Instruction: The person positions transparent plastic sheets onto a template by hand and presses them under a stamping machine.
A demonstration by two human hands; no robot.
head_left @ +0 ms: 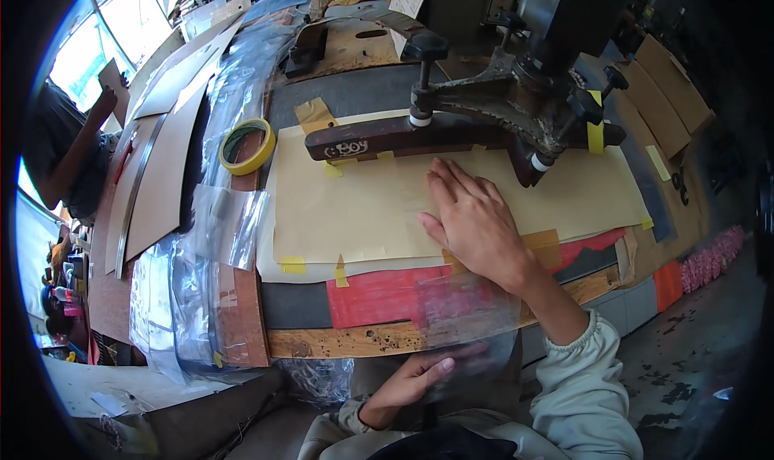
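Note:
My right hand (477, 226) lies flat on a cream sheet (347, 210), fingers stretched toward a dark clamping bar (387, 137). Yellow tape pieces (293, 264) sit along the sheet's edges. A clear plastic sheet (476, 315) drapes from near my right wrist over the table's front edge. Below that edge, my left hand (415, 377) grips the plastic, its thumb showing and its fingers partly hidden and blurred behind it. Red material (371, 299) lies under the cream sheet's front side.
A metal press head (516, 97) with black knobs stands over the bar. To the left are a yellow tape roll (247, 147), plastic film (161, 315) and brown boards (165, 178). Another person (68, 145) stands at far left, holding a board. Folded cardboard (665, 97) lies right.

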